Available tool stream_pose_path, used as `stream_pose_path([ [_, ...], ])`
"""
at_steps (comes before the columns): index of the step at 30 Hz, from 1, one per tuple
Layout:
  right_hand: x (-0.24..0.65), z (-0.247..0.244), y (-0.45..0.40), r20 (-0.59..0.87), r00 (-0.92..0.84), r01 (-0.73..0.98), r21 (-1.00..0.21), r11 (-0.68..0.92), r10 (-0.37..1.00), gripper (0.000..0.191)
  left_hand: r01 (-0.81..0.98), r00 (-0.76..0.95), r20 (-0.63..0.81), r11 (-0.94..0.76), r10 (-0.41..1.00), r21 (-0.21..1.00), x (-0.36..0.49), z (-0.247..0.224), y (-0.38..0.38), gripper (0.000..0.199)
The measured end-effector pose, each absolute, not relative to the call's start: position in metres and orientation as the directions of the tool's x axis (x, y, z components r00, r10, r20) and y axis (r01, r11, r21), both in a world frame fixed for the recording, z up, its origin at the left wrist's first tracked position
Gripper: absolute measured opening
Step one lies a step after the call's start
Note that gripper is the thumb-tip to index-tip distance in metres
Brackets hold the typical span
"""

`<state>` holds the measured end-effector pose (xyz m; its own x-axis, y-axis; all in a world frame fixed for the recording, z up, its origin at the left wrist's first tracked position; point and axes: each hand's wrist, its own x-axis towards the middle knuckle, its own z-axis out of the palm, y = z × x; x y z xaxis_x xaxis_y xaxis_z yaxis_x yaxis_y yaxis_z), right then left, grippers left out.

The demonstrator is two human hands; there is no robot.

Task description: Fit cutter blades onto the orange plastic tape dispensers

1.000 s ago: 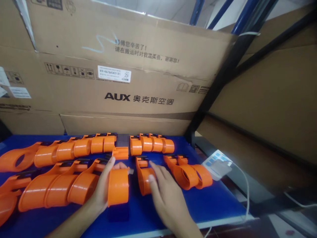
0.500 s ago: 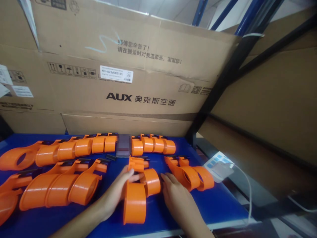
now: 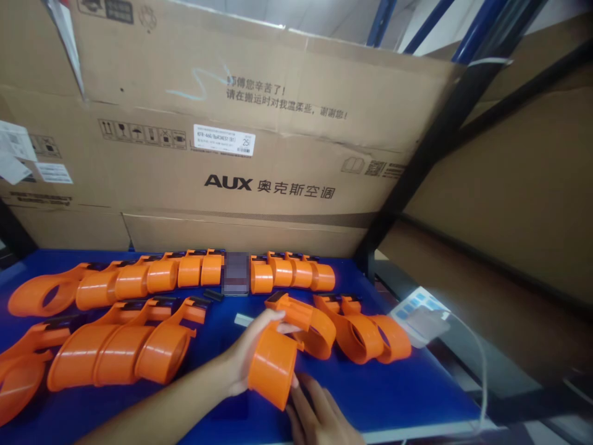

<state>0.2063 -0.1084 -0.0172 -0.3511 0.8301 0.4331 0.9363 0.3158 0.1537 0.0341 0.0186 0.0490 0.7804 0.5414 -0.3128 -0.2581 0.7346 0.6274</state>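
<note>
My left hand [image 3: 252, 352] is wrapped round an orange ring-shaped plastic part [image 3: 272, 368], tilted above the blue surface. Just behind it, another orange ring part [image 3: 319, 334] stands near my left fingertips. My right hand [image 3: 317, 408] is low at the front, its fingertips near the lower right edge of the held part; whether they grip anything is hidden. A small pale strip [image 3: 243, 319] lies behind my left hand.
Rows of orange ring parts [image 3: 123, 352] stand at left, along the back and at right on the blue tabletop [image 3: 370, 395]. A dark flat device [image 3: 236, 273] splits the back row. A white device with a cable [image 3: 424, 315] lies right. Cardboard [image 3: 278, 154] rises behind.
My left hand has tilted the orange part and shifted it rightward. My right hand has come down and toward the front. The pale strip behind has come into view.
</note>
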Motion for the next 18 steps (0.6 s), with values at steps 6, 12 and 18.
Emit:
stream_pose_path([
  [6,0.175,0.007,-0.070,0.311,-0.235,0.969,0.000,0.247,0.921,0.044,-0.283,0.626,-0.227,0.489,0.746,0.825,0.033,0.063,0.021,0.053],
  [12,0.158,0.037,-0.044,0.263,-0.175,0.984,0.024,0.174,0.949,0.052,-0.429,0.219,0.011,0.086,0.976,0.899,-0.004,0.055,0.013,0.038],
  [18,0.130,0.077,-0.005,0.143,-0.253,0.967,0.040,0.250,0.957,0.037,-0.558,0.230,-0.122,0.233,0.966,0.797,-0.025,0.055,0.014,0.053],
])
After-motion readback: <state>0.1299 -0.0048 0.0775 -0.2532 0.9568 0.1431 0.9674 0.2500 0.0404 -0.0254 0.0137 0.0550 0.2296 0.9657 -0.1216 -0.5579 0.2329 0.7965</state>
